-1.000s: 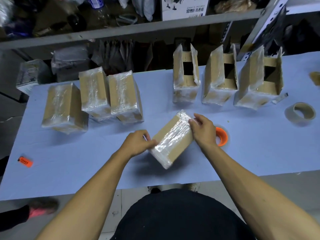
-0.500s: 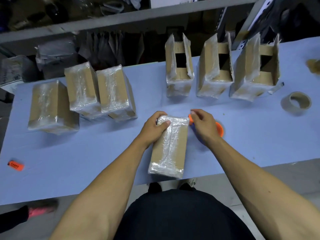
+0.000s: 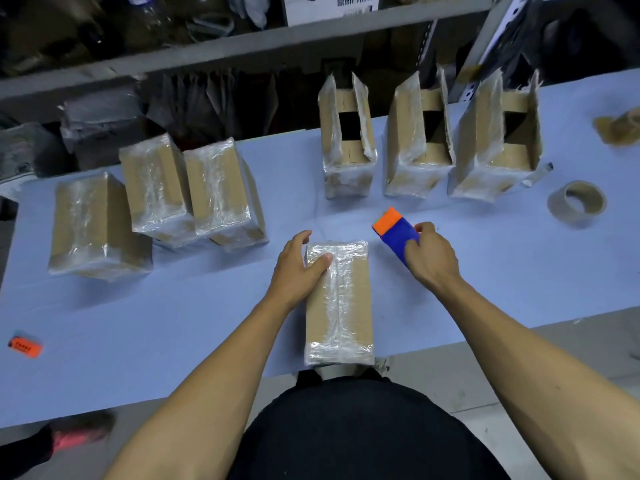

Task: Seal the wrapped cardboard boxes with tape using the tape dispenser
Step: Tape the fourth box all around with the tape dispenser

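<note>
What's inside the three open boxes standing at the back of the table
Each of the three open boxes shows only inner cardboard flaps around a dark gap. Any contents are hidden in shadow, so I can't tell whether they hold anything.

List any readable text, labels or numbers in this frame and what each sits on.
None can be read for certain.
White box on the shelf: dark printed characters, cut off by the frame edge and too blurred to read.
Small orange object at the table's left: dark marks, too small to read.
</note>
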The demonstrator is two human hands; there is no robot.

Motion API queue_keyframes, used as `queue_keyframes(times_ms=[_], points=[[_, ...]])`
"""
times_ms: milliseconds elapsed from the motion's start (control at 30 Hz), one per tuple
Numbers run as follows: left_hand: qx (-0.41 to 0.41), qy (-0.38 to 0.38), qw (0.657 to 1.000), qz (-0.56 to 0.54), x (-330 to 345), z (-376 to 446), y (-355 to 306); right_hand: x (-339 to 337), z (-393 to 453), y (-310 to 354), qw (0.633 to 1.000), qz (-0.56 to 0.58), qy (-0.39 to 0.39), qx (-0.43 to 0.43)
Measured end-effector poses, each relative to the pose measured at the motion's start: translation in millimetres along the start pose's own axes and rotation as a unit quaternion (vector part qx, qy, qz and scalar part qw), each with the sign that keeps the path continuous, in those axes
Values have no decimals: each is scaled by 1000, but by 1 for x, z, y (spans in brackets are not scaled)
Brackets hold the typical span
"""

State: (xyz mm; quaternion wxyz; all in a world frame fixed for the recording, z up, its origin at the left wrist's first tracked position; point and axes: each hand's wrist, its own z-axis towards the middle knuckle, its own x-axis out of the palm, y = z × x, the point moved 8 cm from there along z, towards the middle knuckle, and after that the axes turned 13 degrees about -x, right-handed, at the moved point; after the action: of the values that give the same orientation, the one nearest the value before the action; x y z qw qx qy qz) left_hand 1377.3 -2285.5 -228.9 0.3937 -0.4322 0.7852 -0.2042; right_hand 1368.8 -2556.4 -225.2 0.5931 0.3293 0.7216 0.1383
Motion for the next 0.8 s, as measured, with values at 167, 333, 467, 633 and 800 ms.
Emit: queue_keyframes(times_ms=[167,333,467,633,800], points=[[95,-79,992,31,-21,-5,-44,-45,1,33,997,-21,-41,-61],[12,31,991,-131,-23,-1,-99,-76,-8,92,972,-37,-50,-227],[-3,160,959,-233,-21,-12,-125,-87,-18,126,946,-21,-26,-323],[47,87,968,-230,-38,-12,-127,-85,-22,135,932,-32,-15,-361],[92,0,980,-176,-52,-10,-111,-75,-24,137,916,-93,12,-390]])
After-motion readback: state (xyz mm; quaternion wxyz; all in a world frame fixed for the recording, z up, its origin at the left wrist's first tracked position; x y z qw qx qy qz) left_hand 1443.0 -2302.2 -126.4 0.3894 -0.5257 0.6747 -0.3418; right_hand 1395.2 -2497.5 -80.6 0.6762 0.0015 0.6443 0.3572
